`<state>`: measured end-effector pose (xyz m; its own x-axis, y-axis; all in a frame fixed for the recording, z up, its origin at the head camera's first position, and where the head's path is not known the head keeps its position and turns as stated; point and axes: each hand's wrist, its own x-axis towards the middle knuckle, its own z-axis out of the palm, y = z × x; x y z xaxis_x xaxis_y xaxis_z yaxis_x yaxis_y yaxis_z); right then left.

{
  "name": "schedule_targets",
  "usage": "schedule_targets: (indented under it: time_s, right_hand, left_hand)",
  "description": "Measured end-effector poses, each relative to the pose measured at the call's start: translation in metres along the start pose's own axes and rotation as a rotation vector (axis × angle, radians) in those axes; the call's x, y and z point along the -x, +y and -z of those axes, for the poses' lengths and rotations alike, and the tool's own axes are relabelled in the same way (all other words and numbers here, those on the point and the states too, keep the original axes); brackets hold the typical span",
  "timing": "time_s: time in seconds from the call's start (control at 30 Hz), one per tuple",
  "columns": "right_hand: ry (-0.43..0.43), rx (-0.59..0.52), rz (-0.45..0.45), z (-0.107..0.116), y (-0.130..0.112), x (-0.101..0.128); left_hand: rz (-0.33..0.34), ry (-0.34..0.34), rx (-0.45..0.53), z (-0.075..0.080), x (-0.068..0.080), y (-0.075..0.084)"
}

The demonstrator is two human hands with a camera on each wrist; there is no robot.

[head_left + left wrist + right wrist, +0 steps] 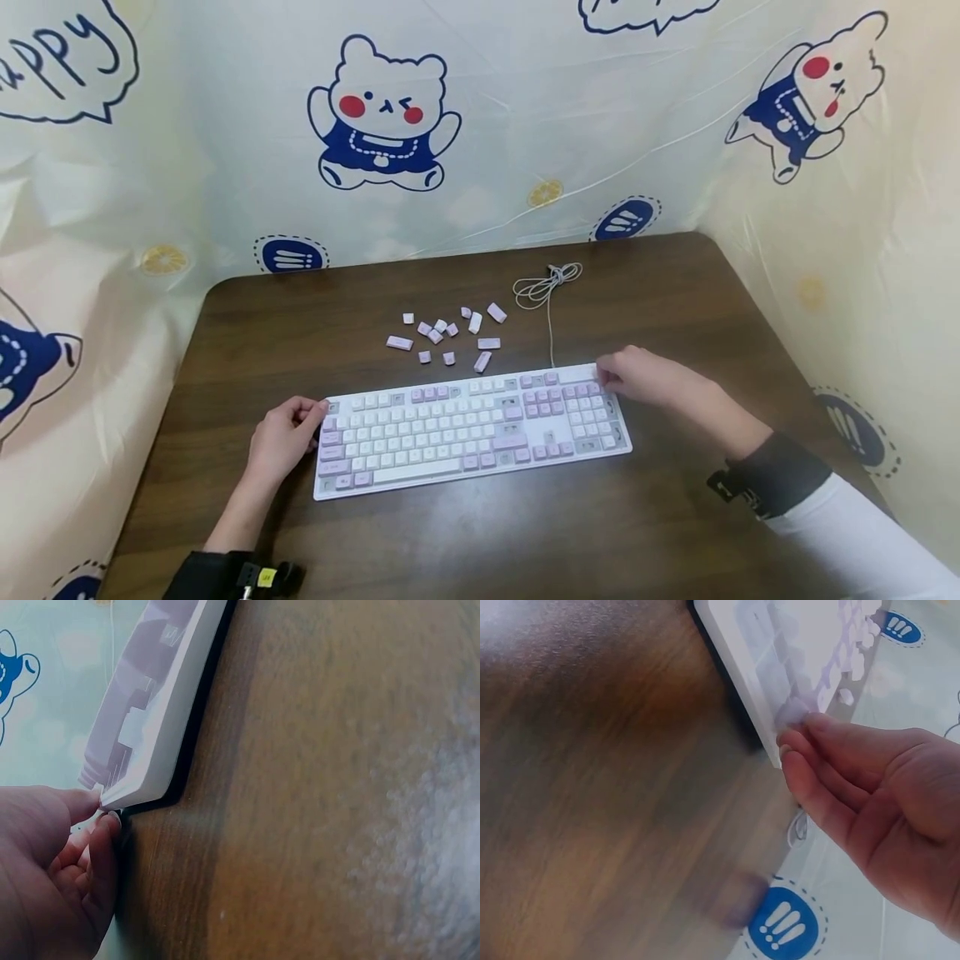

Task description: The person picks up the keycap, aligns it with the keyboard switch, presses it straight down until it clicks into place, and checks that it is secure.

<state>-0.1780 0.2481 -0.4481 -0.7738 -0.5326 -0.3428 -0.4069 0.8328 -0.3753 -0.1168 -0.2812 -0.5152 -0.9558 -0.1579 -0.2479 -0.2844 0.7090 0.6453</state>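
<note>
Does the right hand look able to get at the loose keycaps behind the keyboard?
Probably yes: the right hand rests at the keyboard top right corner, and bare table lies between it and the loose keycaps.

A dark wood-grain counter (pixel 675 517) with rounded corners is enclosed on three sides by a cream plastic sheet (pixel 525 125), printed with blue-and-white cartoon bears, lemon slices and blue exclamation badges. Even lighting is noted.

White keyboard (pixel 472 433) with white and lilac keys, flat on dark wood table (pixel 450 542), several key slots bare. Loose keycaps (pixel 450 333) scattered just behind it, near coiled white cable (pixel 546 287).
</note>
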Motion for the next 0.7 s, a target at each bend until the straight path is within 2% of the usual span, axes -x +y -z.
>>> schedule_targets:
  time_s: [0.13,0.27,0.47,0.6,0.7]
  right_hand:
    - [-0.02,-0.011,0.0,0.003,0.001,0.0]
    - [0.003,0.001,0.032,0.018,0.001,-0.009]
    - [0.071,0.037,0.108,0.045,-0.01,-0.038]
    - [0.096,0.072,0.184,0.052,-0.018,-0.062]
    - [0.099,0.09,0.208,0.055,-0.024,-0.08]
  left_hand:
    - [0.004,-0.007,0.001,-0.002,-0.001,0.001]
    - [0.007,-0.004,-0.002,0.0,-0.002,0.001]
    - [0.001,0.013,-0.01,0.001,-0.002,0.001]
    - [-0.006,0.015,-0.015,-0.001,-0.001,0.0]
    - [-0.017,0.016,-0.017,-0.001,-0.001,0.001]
